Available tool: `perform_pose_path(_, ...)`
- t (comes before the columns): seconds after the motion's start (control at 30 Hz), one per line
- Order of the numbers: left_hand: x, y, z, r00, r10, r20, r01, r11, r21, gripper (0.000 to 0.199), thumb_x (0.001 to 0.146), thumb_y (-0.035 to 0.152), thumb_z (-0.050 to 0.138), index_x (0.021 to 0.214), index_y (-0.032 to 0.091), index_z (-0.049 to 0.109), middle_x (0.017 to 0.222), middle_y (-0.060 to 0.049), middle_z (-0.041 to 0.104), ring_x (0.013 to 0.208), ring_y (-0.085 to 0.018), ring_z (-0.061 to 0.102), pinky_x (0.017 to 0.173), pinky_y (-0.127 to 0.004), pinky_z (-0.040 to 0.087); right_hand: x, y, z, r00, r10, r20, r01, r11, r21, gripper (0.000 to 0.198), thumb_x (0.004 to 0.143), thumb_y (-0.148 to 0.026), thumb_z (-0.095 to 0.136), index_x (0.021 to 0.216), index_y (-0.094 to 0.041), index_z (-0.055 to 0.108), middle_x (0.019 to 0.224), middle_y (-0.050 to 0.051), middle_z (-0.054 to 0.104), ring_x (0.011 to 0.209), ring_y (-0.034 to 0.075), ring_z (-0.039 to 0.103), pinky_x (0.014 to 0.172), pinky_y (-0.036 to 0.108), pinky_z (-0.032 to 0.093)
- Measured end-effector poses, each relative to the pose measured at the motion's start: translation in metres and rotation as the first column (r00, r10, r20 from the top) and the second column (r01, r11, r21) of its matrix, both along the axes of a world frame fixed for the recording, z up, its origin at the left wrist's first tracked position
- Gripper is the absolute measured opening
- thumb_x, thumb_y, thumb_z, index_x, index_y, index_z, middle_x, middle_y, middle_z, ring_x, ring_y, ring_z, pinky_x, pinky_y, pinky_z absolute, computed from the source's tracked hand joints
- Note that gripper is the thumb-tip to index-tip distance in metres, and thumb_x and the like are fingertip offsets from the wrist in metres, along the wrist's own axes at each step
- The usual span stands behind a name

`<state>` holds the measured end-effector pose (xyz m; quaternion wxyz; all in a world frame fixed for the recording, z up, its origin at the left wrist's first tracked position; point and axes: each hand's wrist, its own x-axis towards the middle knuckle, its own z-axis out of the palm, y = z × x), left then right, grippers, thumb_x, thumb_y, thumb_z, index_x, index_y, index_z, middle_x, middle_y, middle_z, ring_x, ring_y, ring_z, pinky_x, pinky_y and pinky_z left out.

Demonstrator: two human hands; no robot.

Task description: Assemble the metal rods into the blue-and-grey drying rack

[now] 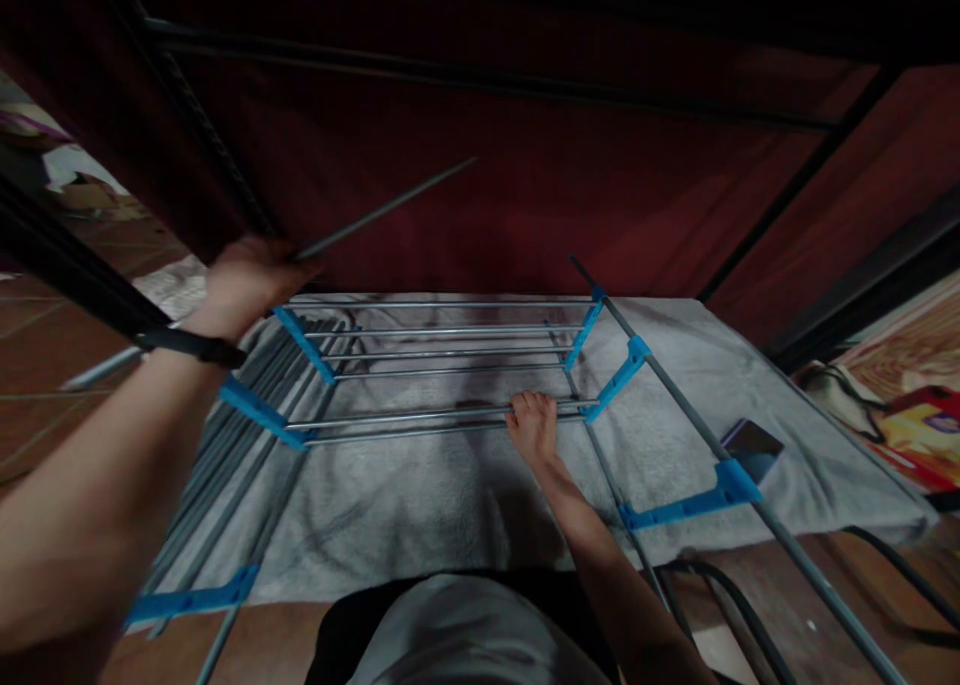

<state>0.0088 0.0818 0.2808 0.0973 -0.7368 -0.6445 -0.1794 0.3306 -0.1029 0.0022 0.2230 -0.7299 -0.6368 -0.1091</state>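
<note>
Head view: I see two bare hands at work on one rack (441,420), which lies on a grey cloth (442,505).
Blue pieces: I count six blue holders (616,377), three on the left side and three on the right.
Bars across: six thin grey bars (442,332) go from side to side. Four are in the back pair of holders and two in the middle pair. The front pair has none.
Long poles: two long poles (690,405) run down the right side. On the left they get mixed up with other bars, so I can't count them.
Left hand: the left hand (251,270) is up high, its fingers curled around one loose bar (397,202). The bar tilts up toward the middle.
Right hand: the right hand (534,420) has its fingers bent over the two middle bars, near their right end. I can't tell how tight it is.
Bar pile: a bunch of bars (244,415) lies by the left side, too many to count.
Around: one phone (752,445) lies on the cloth beside the outer right pole. A red and yellow bag (926,425) is far right.
In the way: a big dark red panel (525,195) stands just behind the rack. The left arm, with one black wristband (191,345), hides part of the pile.
</note>
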Motion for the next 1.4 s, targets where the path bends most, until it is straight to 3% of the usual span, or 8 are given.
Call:
perform_pose_path(0.1, 0.029, -0.025, -0.014, 0.992, 0.006, 0.128, 0.008, 0.994, -0.109, 0.071, 0.102, 0.065, 0.04, 0.121, 0.003, 0.07, 0.107, -0.014, 0.072, 0.107, -0.028, 0.068, 0.089, -0.036, 0.047, 0.001, -0.001, -0.001, 1.0, 0.0, 0.006, 0.0, 1.0, 0.001, 0.008, 0.094, -0.018, 0.061, 0.092, -0.026, 0.064, 0.095, 0.007, 0.069, 0.097, 0.028, 0.058, 0.096, 0.043, 0.037)
perform_pose_path(0.3, 0.05, -0.11, -0.077, 0.997, -0.035, -0.068, 0.031, 0.998, -0.062, 0.045, 0.102, 0.052, 0.042, 0.111, 0.021, 0.074, 0.095, -0.014, 0.076, 0.093, -0.032, 0.072, 0.081, -0.039, 0.048, 0.002, 0.0, -0.005, 1.0, -0.012, 0.009, 0.012, 1.0, -0.028, 0.01, 0.096, -0.022, 0.056, 0.095, -0.026, 0.064, 0.097, 0.005, 0.07, 0.1, 0.026, 0.059, 0.098, 0.042, 0.038)
perform_pose_path(0.47, 0.05, -0.153, -0.124, 0.934, -0.296, -0.201, 0.275, 0.953, -0.128, 0.035, 0.103, 0.033, 0.041, 0.099, 0.019, 0.073, 0.09, -0.014, 0.076, 0.091, -0.03, 0.073, 0.08, -0.038, 0.047, 0.002, -0.001, -0.007, 0.997, -0.017, -0.075, 0.015, 0.999, -0.031, 0.019, 0.094, -0.017, 0.052, 0.1, -0.023, 0.07, 0.103, 0.01, 0.073, 0.104, 0.029, 0.06, 0.102, 0.045, 0.042)
perform_pose_path(0.57, 0.063, -0.168, -0.149, 0.906, -0.388, -0.168, 0.342, 0.906, -0.251, 0.033, 0.102, 0.024, 0.041, 0.099, 0.02, 0.073, 0.093, -0.013, 0.077, 0.093, -0.029, 0.074, 0.082, -0.039, 0.049, 0.003, -0.004, -0.009, 0.988, 0.001, -0.152, -0.001, 1.0, 0.001, 0.031, 0.092, -0.014, 0.051, 0.112, -0.025, 0.072, 0.125, 0.011, 0.072, 0.117, 0.031, 0.06, 0.109, 0.048, 0.042)
perform_pose_path(0.77, 0.072, -0.189, -0.201, 0.908, -0.416, -0.054, 0.351, 0.824, -0.445, 0.033, 0.102, 0.022, 0.04, 0.11, 0.021, 0.072, 0.096, -0.013, 0.078, 0.097, -0.028, 0.075, 0.089, -0.04, 0.051, 0.008, -0.021, -0.027, 0.806, 0.126, -0.578, 0.019, 0.971, 0.238, 0.044, 0.088, -0.024, 0.06, 0.131, -0.032, 0.068, 0.155, 0.008, 0.055, 0.154, 0.035, 0.034, 0.13, 0.055, 0.025)
perform_pose_path(0.97, 0.043, -0.198, -0.25, 0.925, -0.381, -0.002, 0.319, 0.777, -0.543, 0.034, 0.1, 0.021, 0.043, 0.119, 0.022, 0.07, 0.101, -0.01, 0.079, 0.102, -0.026, 0.075, 0.092, -0.038, 0.05, 0.008, -0.054, -0.056, 0.711, 0.074, -0.699, 0.044, 0.988, 0.149, 0.053, 0.085, -0.029, 0.063, 0.138, -0.029, 0.061, 0.166, 0.008, 0.041, 0.162, 0.033, 0.019, 0.132, 0.064, 0.018)
perform_pose_path(1.13, 0.025, -0.19, -0.27, 0.947, -0.322, -0.011, 0.267, 0.803, -0.532, 0.045, 0.105, 0.026, 0.034, 0.134, 0.017, 0.067, 0.109, -0.015, 0.079, 0.104, -0.03, 0.075, 0.093, -0.041, 0.052, 0.003, -0.067, -0.063, 0.635, 0.113, -0.764, 0.028, 0.985, 0.169, 0.052, 0.088, -0.025, 0.058, 0.14, -0.03, 0.061, 0.165, 0.008, 0.041, 0.153, 0.029, 0.04, 0.128, 0.055, 0.035)
perform_pose_path(1.4, 0.013, -0.173, -0.281, 0.954, -0.298, 0.047, 0.282, 0.826, -0.489, 0.044, 0.106, 0.031, 0.035, 0.125, 0.019, 0.073, 0.118, -0.013, 0.079, 0.113, -0.031, 0.073, 0.1, -0.042, 0.051, 0.003, -0.083, -0.07, 0.641, 0.106, -0.76, -0.074, 0.994, 0.076, 0.043, 0.088, -0.024, 0.058, 0.13, -0.027, 0.068, 0.158, 0.013, 0.05, 0.133, 0.03, 0.06, 0.111, 0.054, 0.054)
